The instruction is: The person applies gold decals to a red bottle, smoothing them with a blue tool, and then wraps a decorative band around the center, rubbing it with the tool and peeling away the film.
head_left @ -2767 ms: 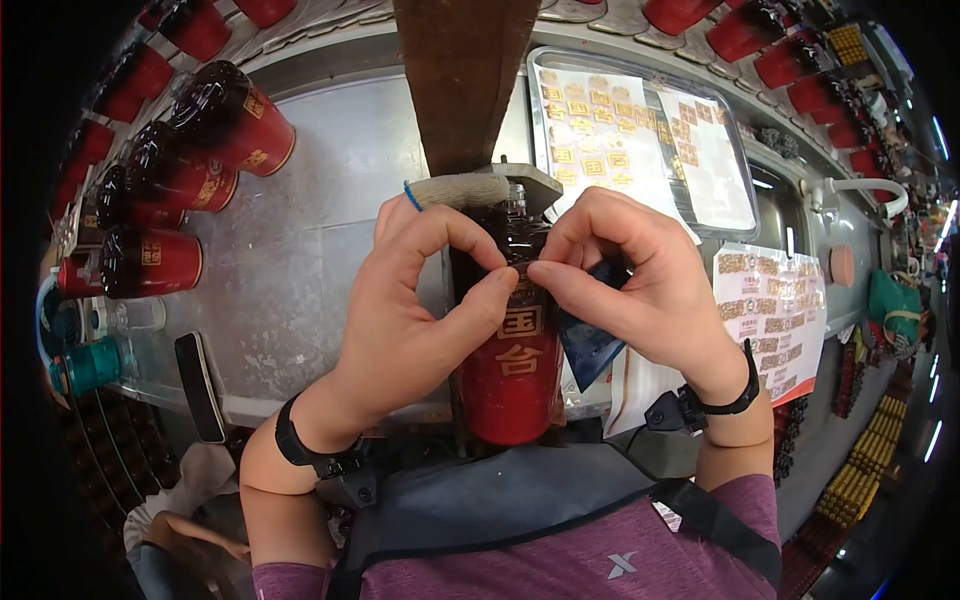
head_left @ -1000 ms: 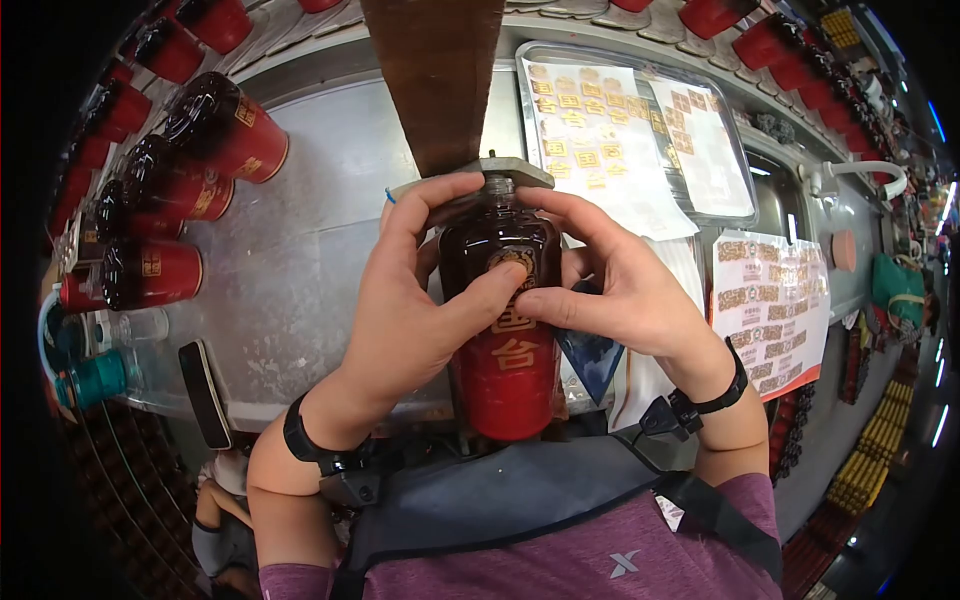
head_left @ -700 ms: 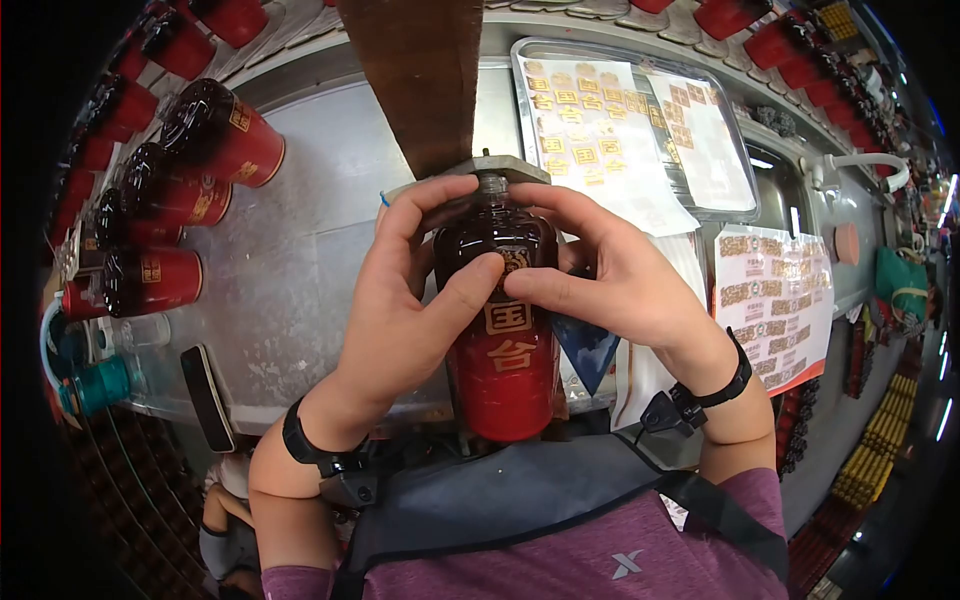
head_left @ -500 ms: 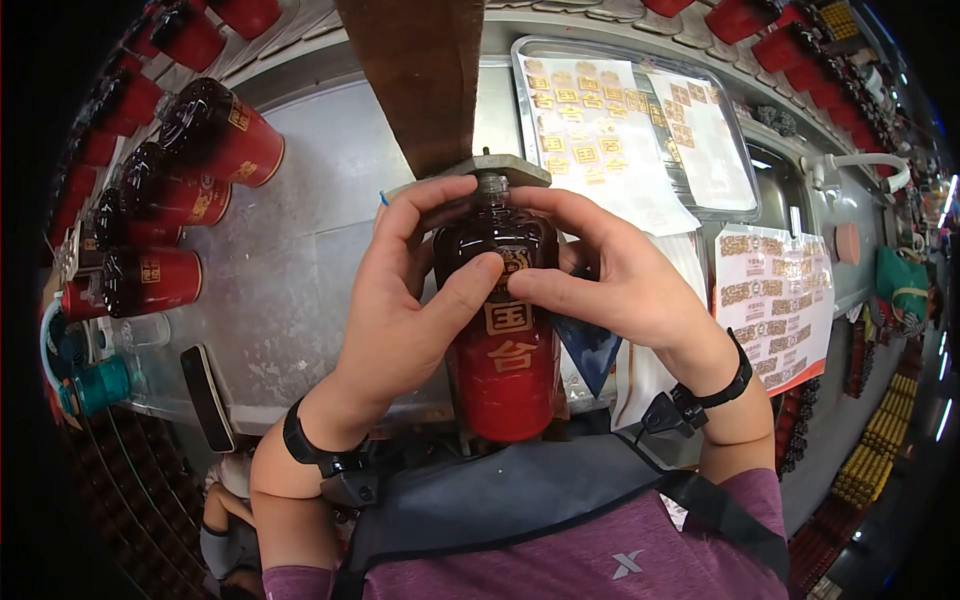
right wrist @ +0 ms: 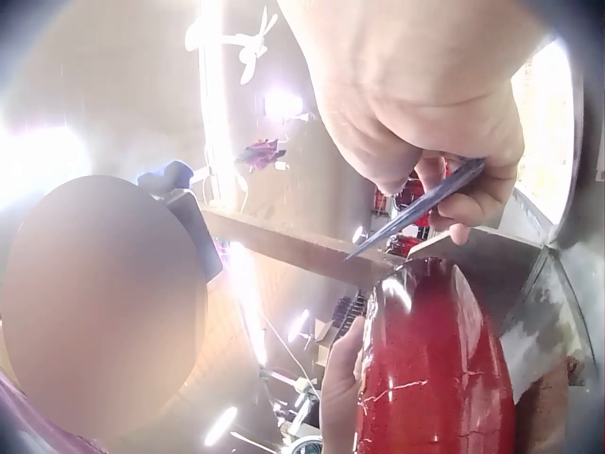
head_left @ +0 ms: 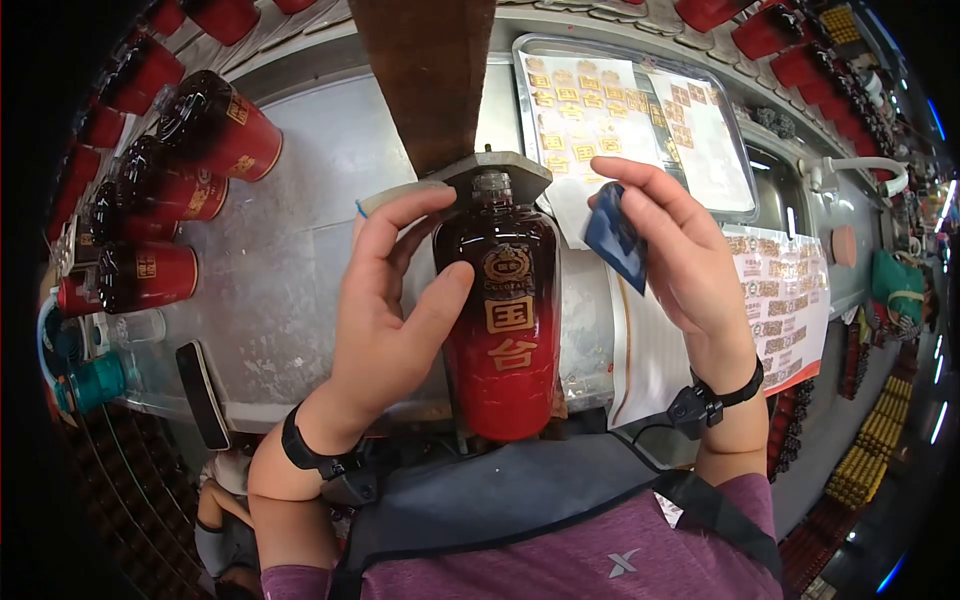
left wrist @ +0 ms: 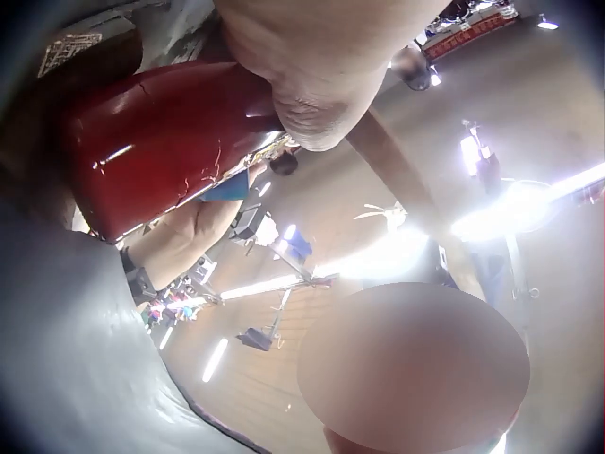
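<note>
The bottle (head_left: 505, 400) lies at the centre of the frame, neck toward the top, emblem (head_left: 508, 266) facing up. The left hand (head_left: 385, 340) is released, fingers loosely bent beside the bottle's shoulder; contact cannot be confirmed. The right hand (head_left: 695, 260) grasps the blue piece (head_left: 617, 240), clear of the glass, right of the neck. Recommended practice, as judged: steady the bottle with the left hand; if the piece is applied, keep its edge flat, use light, even pressure, and avoid catching the emblem's borders.
</note>
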Available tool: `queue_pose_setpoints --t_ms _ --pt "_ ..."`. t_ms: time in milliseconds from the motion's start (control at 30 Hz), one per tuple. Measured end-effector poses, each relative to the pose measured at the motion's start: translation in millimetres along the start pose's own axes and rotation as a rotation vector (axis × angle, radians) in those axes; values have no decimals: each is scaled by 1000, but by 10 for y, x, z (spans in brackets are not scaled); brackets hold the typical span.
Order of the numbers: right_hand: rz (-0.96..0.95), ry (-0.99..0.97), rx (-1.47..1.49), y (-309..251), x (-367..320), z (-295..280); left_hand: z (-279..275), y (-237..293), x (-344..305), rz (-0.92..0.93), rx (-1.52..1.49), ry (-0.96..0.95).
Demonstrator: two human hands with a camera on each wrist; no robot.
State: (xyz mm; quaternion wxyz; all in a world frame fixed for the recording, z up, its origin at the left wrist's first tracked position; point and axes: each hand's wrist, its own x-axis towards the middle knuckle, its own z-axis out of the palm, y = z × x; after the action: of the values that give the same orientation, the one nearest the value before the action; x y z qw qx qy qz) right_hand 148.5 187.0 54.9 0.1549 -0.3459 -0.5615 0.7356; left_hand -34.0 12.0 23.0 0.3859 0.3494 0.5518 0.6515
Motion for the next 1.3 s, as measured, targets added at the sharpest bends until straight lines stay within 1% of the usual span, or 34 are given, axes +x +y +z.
queue_pose_setpoints --t_ms 33,67,133,167,233,267,333,467,533,567,633,767,833,1000,1067,1167,1233,1300 --pt "-62 -36 17 10 -45 -7 6 5 -10 92 85 10" --pt "-61 -34 19 12 -99 16 -6 2 -28 90 85 7" --pt "-105 3 -2 1 -195 93 -54 -1 -67 158 250 -5" --pt "-111 26 24 13 -222 107 -53 1 -79 156 252 -7" --pt "-112 27 22 32 -247 117 -47 15 -97 226 345 33" --pt "-115 28 17 38 -258 120 -64 34 -94 225 346 31" --pt "-115 27 29 38 -261 127 -109 84 -70 345 612 -19" --pt "-141 2 40 38 -227 144 -84 130 -17 418 607 -28" --pt "-141 -2 49 31 -219 154 -89 172 -7 463 709 -68" --pt "-138 -5 58 29 -215 156 -105 185 -10 464 710 -68" --pt "-138 -20 61 32 -208 155 -143 202 -27 510 846 -155" --pt "-119 -64 56 40 -214 127 -148 208 -51 560 944 -153" --pt "-112 -64 62 45 -212 117 -154 214 -67 614 1058 -171" --pt "-82 -11 82 34 -217 132 -105 224 -69 635 1050 -111" --pt "-84 -56 59 52 -221 93 -100 228 -64 633 1048 -105" --pt "-90 -70 81 49 -219 109 -96 255 -53 645 1061 -103" --pt "-86 -71 76 39 -209 122 -101 285 -41 661 1144 -168" --pt "-83 -72 72 34 -203 133 -79 290 -28 664 1148 -173"
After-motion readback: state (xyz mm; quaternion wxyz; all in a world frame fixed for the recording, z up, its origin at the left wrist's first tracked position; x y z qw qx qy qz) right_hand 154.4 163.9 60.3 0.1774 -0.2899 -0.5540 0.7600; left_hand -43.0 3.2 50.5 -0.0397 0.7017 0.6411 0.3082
